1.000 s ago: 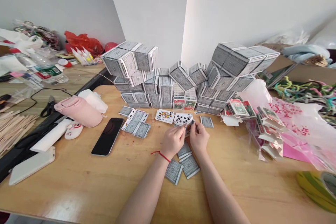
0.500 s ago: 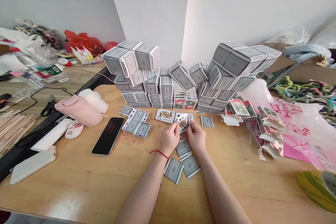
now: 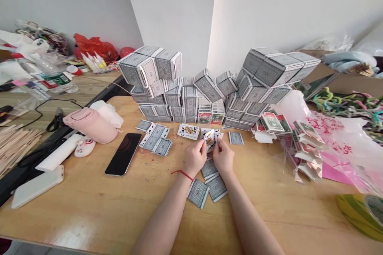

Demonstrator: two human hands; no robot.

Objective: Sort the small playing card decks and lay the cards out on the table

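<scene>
Between my two hands is a face-up king playing card point(image 3: 210, 139), its sides bent. My left hand point(image 3: 195, 156), with a red string at the wrist, pinches its left edge. On the opposite edge my right hand point(image 3: 224, 156) closes thumb and fingers. Whether more than one card is held I cannot make out. Below the hands lie several folded cards point(image 3: 198, 193), patterned backs up. Flat cards point(image 3: 188, 131), face up, rest just beyond my left hand. A cluster of partly folded cards point(image 3: 155, 139) lies farther left.
Stacked blocks of folded cards point(image 3: 183, 97) stand along the back, rising at both sides. A black phone point(image 3: 124, 154), a pink bottle point(image 3: 91, 125) and a white power bank point(image 3: 38, 187) lie left. Empty card boxes point(image 3: 308, 143) and yellow tape point(image 3: 359, 215) are right.
The king card is bent more sharply between my fingers and has turned slightly. Both hands stay in nearly the same place; the things on the table have not moved.
</scene>
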